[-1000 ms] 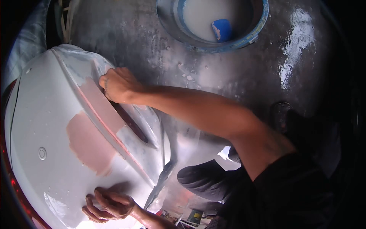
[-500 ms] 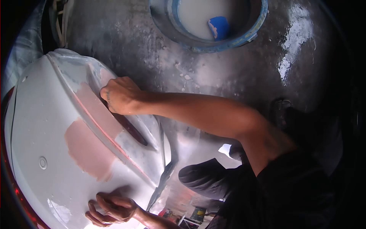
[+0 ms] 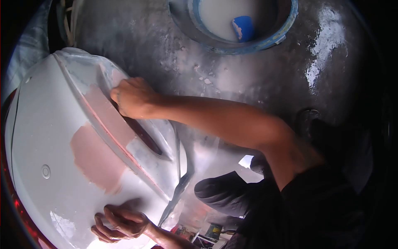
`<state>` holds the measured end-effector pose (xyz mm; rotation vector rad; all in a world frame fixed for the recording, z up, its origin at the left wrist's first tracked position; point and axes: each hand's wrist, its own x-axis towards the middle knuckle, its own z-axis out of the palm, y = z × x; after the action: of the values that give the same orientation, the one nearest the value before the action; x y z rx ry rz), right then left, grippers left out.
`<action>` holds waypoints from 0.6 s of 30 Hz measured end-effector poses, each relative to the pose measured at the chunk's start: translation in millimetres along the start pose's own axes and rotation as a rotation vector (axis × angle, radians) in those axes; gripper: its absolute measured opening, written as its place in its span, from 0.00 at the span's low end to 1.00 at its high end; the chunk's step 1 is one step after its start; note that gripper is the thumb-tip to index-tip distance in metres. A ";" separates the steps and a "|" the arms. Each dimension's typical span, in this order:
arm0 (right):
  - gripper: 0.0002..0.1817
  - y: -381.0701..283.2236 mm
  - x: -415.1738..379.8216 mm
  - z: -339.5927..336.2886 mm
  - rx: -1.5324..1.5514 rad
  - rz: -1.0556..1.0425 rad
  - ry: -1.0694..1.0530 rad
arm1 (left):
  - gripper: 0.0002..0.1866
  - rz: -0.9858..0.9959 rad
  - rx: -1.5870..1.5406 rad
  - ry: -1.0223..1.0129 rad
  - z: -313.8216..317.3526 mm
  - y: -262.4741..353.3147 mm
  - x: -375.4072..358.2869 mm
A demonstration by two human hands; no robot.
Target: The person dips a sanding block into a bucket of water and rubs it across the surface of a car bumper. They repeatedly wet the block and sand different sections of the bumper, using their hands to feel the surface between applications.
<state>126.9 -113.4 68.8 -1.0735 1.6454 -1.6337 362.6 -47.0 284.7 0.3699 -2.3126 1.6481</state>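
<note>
A white car bumper point(image 3: 37, 137) with pinkish filler patches point(image 3: 97, 159) fills the left side of the view. At its long dark recess point(image 3: 143, 137), my right hand point(image 3: 134, 97) is closed in a fist against the upper end. Whatever the fingers hold, if anything, is hidden. Lower down, my left hand point(image 3: 120, 224) rests on the bumper's smooth white face, its fingers apart and slightly bent. Both forearms look wet or shiny in places.
At the top, a blue-rimmed basin point(image 3: 253, 47) holds cloudy liquid with a blue piece point(image 3: 243, 29) in it. A white splash point(image 3: 325, 45) marks the grey floor point(image 3: 232, 74). My dark-clothed leg point(image 3: 224, 193) is at lower right, near several small items point(image 3: 213, 230).
My right hand has shifted very slightly up the recess. The whole view has tilted a little, while my left hand stays on the bumper.
</note>
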 end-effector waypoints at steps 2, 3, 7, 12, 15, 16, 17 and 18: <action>0.07 2.2 -7.1 -2.9 0.045 -0.008 -0.036 | 0.16 0.007 -0.020 0.040 4.7 2.2 -1.4; 0.07 3.1 -10.8 -3.1 0.101 0.003 -0.074 | 0.16 0.001 -0.018 0.036 3.9 2.3 -2.2; 0.00 7.3 5.2 3.4 0.210 -0.014 0.095 | 0.15 -0.005 -0.016 0.016 3.4 7.2 -2.2; 0.02 1.1 -9.6 0.1 0.105 -0.005 -0.004 | 0.14 -0.020 -0.002 0.029 5.5 4.1 -1.6; 0.04 0.0 5.4 -0.9 0.237 0.044 0.087 | 0.13 -0.001 -0.017 0.034 4.7 4.1 -2.1; 0.04 2.4 -1.0 1.9 0.238 0.045 0.088 | 0.13 -0.017 -0.011 0.025 4.7 6.2 -3.5; 0.03 1.5 -8.1 6.6 0.196 0.007 0.085 | 0.13 -0.034 0.006 0.019 4.6 5.3 -2.7; 0.03 2.3 -10.6 8.8 0.147 -0.029 0.081 | 0.13 -0.038 0.008 0.022 6.2 5.0 -2.6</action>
<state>139.5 -109.2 64.4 -0.9727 1.5396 -1.8082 362.7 -51.2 277.4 0.3936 -2.2694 1.6360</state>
